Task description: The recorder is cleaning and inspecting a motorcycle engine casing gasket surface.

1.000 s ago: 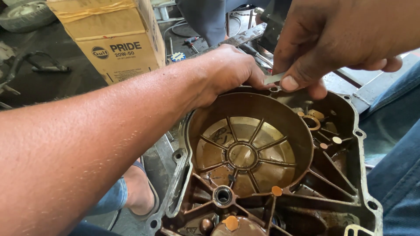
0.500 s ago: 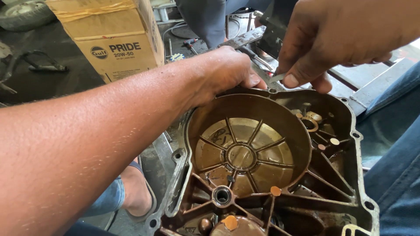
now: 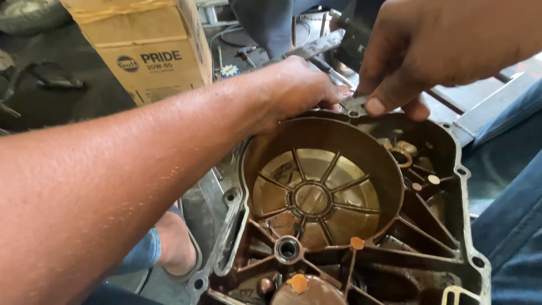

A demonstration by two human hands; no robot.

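Note:
A dark, oily metal engine cover lies open side up in front of me, with a round ribbed bowl in its middle. My left hand grips the cover's far rim, fingers curled over the edge. My right hand pinches a small flat grey metal piece between thumb and fingers, pressing it against the rim's top edge right beside my left fingertips. What the piece is exactly I cannot tell.
A brown cardboard box stands at the back left. Metal parts and tools lie beyond the cover. A foot in a sandal rests at the lower left, and blue denim legs are at the right.
My right hand has shifted slightly left along the rim with the metal piece. My left hand keeps its grip on the cover.

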